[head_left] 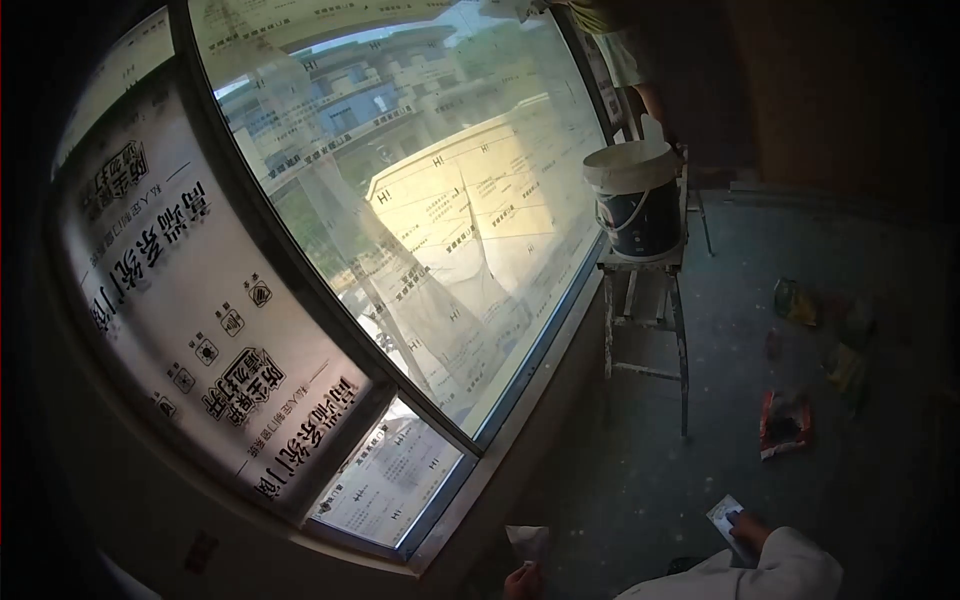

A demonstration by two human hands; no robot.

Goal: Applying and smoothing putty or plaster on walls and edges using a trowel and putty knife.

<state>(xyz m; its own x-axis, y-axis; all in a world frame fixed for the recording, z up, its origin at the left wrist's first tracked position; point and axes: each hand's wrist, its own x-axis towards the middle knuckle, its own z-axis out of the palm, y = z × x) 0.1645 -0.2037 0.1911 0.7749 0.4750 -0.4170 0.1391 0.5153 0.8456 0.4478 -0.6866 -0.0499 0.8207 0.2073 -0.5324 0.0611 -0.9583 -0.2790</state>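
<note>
My left hand (523, 582) is at the bottom centre, closed on a pale, flat, wedge-shaped scraper (527, 540); its fingers are partly cut off by the frame's lower edge. To its right, my right hand (750, 535) grips a flat, whitish rectangular tool (725, 512), apparently a blade, angled up and leftward. Both hands are low over the grey floor, beside the sill (450, 505) of a large window (420, 250) covered in printed protective film. Details of what lies on either tool are too small to tell.
A paint-stained bucket (635, 220) sits on a metal step bench (645, 330) along the window. Another person (610, 45) stands behind it at the top. Several bags, including a red one (785, 425) and a yellowish one (795, 300), lie on the floor (730, 380) at the right.
</note>
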